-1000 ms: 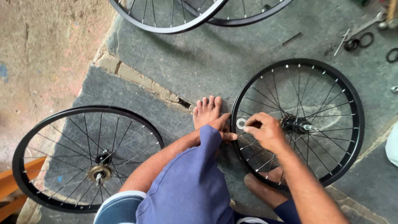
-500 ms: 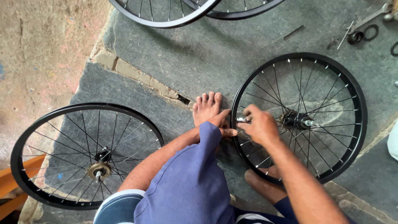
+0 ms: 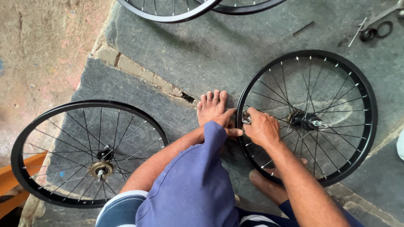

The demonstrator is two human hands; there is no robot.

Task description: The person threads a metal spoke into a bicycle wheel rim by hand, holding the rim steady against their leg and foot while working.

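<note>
In the head view, a black spoked bicycle wheel (image 3: 307, 117) lies flat on the grey stone floor (image 3: 235, 50) at the right, with a bare foot (image 3: 212, 107) just left of its rim. The right hand (image 3: 261, 127) has its grip clamped on a small silver tool (image 3: 246, 120) at that rim's left edge. The left hand (image 3: 229, 124), partly hidden by a purple-clad knee (image 3: 198, 185), pinches the rim there; a second black wheel (image 3: 88, 153) lies well apart at the left.

At the right of the frame, the right hand (image 3: 261, 126) and the left hand (image 3: 229, 122) grip the rim of a black spoked wheel (image 3: 365, 97) on the stone floor (image 3: 235, 50).
</note>
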